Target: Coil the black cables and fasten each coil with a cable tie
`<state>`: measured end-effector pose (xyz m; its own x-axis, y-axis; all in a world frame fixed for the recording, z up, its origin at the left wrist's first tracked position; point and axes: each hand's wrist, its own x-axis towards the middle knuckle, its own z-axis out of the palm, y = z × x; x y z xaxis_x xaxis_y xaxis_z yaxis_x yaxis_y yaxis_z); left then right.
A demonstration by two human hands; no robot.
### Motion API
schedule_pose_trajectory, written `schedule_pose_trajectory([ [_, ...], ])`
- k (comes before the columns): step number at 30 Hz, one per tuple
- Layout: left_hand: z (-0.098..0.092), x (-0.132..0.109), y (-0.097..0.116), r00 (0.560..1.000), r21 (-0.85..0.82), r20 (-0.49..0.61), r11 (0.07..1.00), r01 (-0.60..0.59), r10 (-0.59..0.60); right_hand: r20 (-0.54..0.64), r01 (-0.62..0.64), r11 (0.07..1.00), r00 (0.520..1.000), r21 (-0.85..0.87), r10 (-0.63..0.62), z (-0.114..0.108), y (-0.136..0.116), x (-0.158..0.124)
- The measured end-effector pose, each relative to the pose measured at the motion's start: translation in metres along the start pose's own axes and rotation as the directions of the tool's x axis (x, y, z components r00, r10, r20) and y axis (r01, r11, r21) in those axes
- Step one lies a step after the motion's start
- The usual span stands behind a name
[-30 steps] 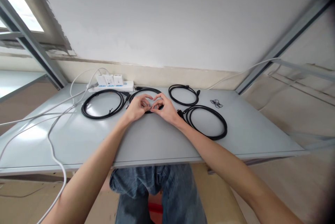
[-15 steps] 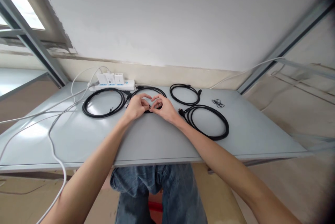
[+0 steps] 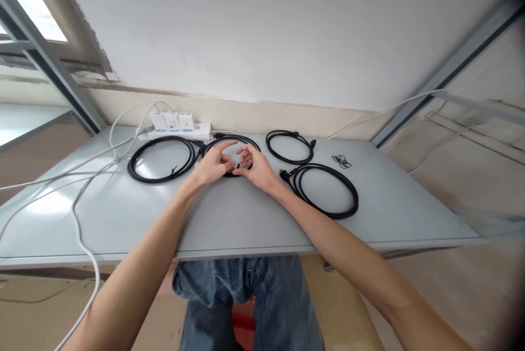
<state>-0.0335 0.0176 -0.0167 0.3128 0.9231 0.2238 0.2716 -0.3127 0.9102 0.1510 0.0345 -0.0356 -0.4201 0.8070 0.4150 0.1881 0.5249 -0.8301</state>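
Observation:
At the middle of the table lies a coiled black cable [image 3: 243, 138], and both my hands are at its near edge. My left hand [image 3: 214, 165] pinches thumb and forefinger at the coil. From the other side, my right hand [image 3: 257, 169] pinches with thumb and fingers, its fingertips close to the left ones. A small black twist tie [image 3: 238, 165] shows between the fingertips; part of it and of the cable is hidden by my fingers. The left coiled cable [image 3: 135, 172] has a similar tie around its near side.
Two more coiled black cables, a far one [image 3: 268, 148] and a near one [image 3: 356, 200], lie to the right. Beyond them is a small heap of thin black ties [image 3: 342, 162]. A white power strip [image 3: 203, 132] with plugged-in chargers stands at the back left; white cords [image 3: 84, 241] trail across the left side.
My fingers have shifted slightly at the middle coil, the left forefinger lifting and straightening a little. More of the small black tie shows between the fingertips. The coils stay in place.

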Motion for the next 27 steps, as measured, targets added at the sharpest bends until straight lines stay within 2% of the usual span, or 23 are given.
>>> schedule_pose_trajectory([
  [4, 0.001, -0.001, -0.001, 0.999, -0.002, -0.028, 1.000, 0.024, -0.024, 0.033, 0.164, 0.978, 0.986, -0.130, -0.161, 0.000, -0.007, -0.002],
  [9, 0.000, 0.000, -0.007, 0.998, -0.014, -0.052, 1.000, 0.021, -0.022, 0.032, 0.157, 0.969, 0.988, -0.193, -0.154, 0.002, -0.007, -0.002],
  [11, -0.002, -0.002, -0.006, 0.993, 0.153, -0.113, 0.988, 0.000, 0.017, 0.056, 0.170, 0.958, 0.985, -0.231, -0.161, 0.002, -0.006, -0.002],
  [14, -0.008, -0.005, -0.002, 0.979, 0.503, -0.176, 0.864, -0.004, 0.107, 0.060, 0.183, 0.947, 0.983, -0.265, -0.173, 0.001, -0.006, -0.002],
  [16, -0.011, -0.007, -0.001, 0.987, 0.599, -0.108, 0.800, -0.032, 0.119, 0.037, 0.149, 0.947, 0.989, -0.285, -0.144, 0.000, -0.006, -0.002],
  [20, -0.011, -0.009, -0.002, 0.993, 0.544, 0.057, 0.831, -0.119, 0.105, 0.011, 0.069, 0.929, 0.998, -0.364, -0.069, -0.001, -0.007, -0.003],
  [25, -0.006, -0.009, -0.007, 0.989, 0.568, 0.061, 0.810, -0.146, 0.135, 0.104, 0.187, 0.829, 0.982, -0.527, -0.156, -0.006, -0.009, -0.003],
  [27, -0.005, -0.008, -0.009, 0.989, 0.580, 0.065, 0.802, -0.145, 0.132, 0.136, 0.198, 0.812, 0.980, -0.550, -0.147, -0.008, -0.011, -0.003],
])
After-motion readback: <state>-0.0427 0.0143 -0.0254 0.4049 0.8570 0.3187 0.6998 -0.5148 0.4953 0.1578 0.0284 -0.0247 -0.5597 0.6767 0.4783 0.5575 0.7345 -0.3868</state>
